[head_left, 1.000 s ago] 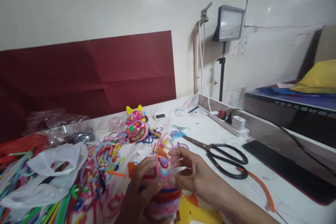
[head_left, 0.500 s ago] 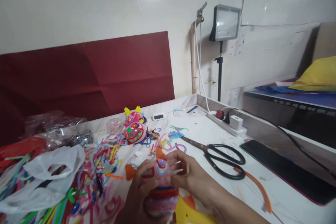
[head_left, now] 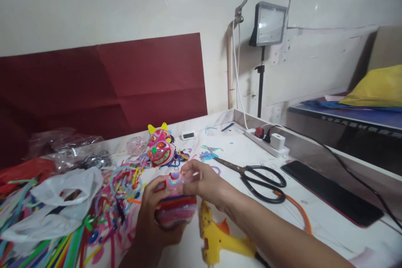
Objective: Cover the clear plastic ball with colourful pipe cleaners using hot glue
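My left hand [head_left: 152, 213] is wrapped round the left side and underside of a rounded pipe-cleaner craft [head_left: 176, 212] with red, blue and pink stripes. A small pink, white and purple arched piece [head_left: 174, 180] stands at its top. My right hand [head_left: 204, 182] has its thumb and fingers bent together at the craft's upper right edge; whether a small piece is between them is hidden. Below my right forearm a yellow hot glue gun [head_left: 215, 238] lies on the white table. Black-handled scissors [head_left: 251, 178] lie to the right of my hands.
Two colourful face crafts [head_left: 161, 150] stand behind my hands near a small digital display [head_left: 188, 135]. Loose pipe cleaners [head_left: 67, 253] and a white plastic bag [head_left: 72, 188] cover the left side. A black phone-like slab [head_left: 329, 192] and a power strip [head_left: 266, 144] are at right.
Both hands and the craft have moved up and left in view. The glue gun shows more fully. The orange piece above the craft no longer shows there.
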A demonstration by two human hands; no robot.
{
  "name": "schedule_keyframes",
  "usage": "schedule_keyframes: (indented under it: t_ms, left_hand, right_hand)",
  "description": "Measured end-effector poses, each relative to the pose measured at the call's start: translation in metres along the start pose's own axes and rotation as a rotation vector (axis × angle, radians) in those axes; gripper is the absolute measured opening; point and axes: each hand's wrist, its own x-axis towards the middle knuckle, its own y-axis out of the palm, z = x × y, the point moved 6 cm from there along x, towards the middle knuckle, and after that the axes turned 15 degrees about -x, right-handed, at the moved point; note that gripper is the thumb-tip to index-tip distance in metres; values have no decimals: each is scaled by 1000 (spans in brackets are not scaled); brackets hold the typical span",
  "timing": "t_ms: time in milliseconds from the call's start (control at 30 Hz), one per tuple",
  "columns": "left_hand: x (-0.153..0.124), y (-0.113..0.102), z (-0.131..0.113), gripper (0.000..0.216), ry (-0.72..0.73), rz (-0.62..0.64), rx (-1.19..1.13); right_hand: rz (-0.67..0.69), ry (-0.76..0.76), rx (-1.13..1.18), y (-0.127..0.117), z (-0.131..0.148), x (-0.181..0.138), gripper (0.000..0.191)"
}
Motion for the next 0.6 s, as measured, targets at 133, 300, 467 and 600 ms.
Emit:
schedule_keyframes:
  t_ms: [133, 300, 467, 600]
  left_hand:
    - [-4, 8, 4, 64, -16, 33, -40]
    - [-12, 16, 11, 64, -55, 45, -78]
    - [-20, 18, 22, 66, -115, 65, -125]
    - [-23, 18, 26, 71, -168, 83, -159]
  right_hand:
    - [-6, 12, -2, 0, -14, 5, 44]
    - [-27, 43, 6, 2, -34, 14, 41]
    - [-51, 53, -5, 5, -43, 20, 40]
    - [-64, 48, 1, 7, -46, 21, 40]
